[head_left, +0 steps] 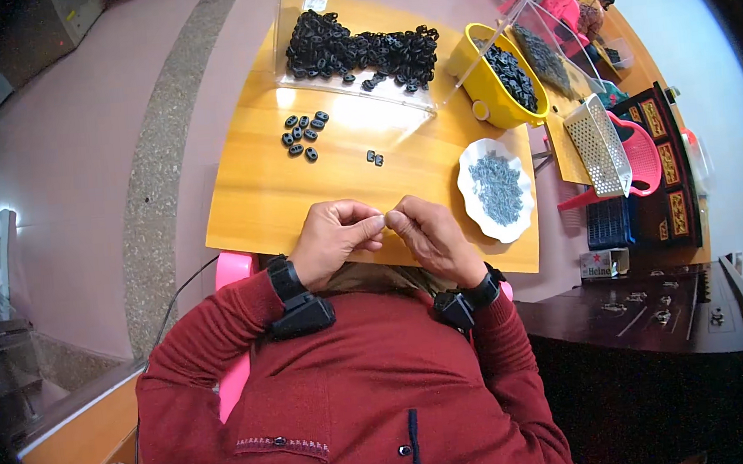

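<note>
My left hand [328,240] and my right hand [433,234] meet at the fingertips over the near edge of the wooden table [247,209]. Thumbs and forefingers are pinched on both; whatever sits between them is too small or hidden to make out. Just beyond, two small black rectangular pieces [374,158] lie side by side. A loose group of black oval pieces with holes [301,135] is spread farther left. Right of my right hand stands a white scalloped dish [471,211] holding many small silvery-grey pieces [497,189].
A clear plastic box [352,98] at the back holds a heap of black oval pieces [362,54]. Beside it stands a yellow tub [488,105] full of dark pieces. A white perforated basket [598,146] and a pink chair [642,158] are at right. Another person [592,14] sits far off.
</note>
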Available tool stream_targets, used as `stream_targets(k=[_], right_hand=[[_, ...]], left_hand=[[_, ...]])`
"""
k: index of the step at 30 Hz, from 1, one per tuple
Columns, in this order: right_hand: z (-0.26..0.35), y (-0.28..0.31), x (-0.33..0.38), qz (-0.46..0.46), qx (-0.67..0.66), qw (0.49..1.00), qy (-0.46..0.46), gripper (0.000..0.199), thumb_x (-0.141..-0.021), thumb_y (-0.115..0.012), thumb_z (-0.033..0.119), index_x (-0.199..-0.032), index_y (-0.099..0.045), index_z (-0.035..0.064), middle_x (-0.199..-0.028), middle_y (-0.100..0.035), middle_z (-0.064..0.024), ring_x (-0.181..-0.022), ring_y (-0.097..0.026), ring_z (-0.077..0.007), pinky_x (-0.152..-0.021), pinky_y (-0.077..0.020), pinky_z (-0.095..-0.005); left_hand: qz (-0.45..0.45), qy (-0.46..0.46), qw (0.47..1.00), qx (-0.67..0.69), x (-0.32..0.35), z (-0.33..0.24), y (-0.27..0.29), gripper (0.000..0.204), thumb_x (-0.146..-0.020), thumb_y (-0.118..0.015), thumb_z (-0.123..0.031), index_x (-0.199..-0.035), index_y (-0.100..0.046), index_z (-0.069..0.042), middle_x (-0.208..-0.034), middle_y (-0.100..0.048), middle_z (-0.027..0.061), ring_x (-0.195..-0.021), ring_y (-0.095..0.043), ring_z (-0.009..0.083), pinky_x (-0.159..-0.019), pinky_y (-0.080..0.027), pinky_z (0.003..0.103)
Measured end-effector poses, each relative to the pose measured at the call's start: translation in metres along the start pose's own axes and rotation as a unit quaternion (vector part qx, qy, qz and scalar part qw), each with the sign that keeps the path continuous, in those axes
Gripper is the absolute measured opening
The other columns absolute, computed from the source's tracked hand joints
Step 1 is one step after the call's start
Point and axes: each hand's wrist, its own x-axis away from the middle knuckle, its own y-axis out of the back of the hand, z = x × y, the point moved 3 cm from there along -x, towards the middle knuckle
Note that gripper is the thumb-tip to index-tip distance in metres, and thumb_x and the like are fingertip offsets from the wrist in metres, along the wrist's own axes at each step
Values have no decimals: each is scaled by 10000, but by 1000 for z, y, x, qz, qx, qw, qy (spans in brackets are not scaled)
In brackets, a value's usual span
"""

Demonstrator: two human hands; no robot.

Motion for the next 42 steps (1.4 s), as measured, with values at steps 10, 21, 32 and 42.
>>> stream_targets(k=[10,21,32,42], right_hand=[[-23,-10,7,-22,-166,985,-41,137,-960,-520,118,-886,-543,5,-691,-528,5,-622,-532,-75,-574,-469,-225],[-4,4,4,-121,-134,980,80,113,-854,-546,-101,-926,-535,-15,-891,-552,-92,-756,-584,-150,-687,-499,-254],[1,28,12,-248,112,943,191,160,-786,-597,-49,-921,-547,20,-869,-572,-145,-776,-601,-322,-643,-502,-377],[-37,77,46,-401,207,880,146,151,-793,-583,-87,-911,-547,1,-866,-589,-161,-759,-601,-314,-638,-488,-359]], left_hand=[[-15,1,1000,13,-1,4,0,155,-891,-647,-130,-956,-638,10,-811,-642,26,-704,-620,86,-664,-536,221],[-17,32,999,38,-2,-2,-2,152,-894,-640,-133,-965,-635,1,-833,-642,35,-715,-616,96,-677,-535,230],[67,63,991,97,-27,-17,-47,245,-958,-545,-174,-1075,-599,34,-908,-612,24,-792,-581,83,-752,-505,219],[137,67,988,26,-91,-6,-118,203,-936,-580,-165,-1004,-614,24,-851,-618,33,-764,-605,106,-745,-521,229]])
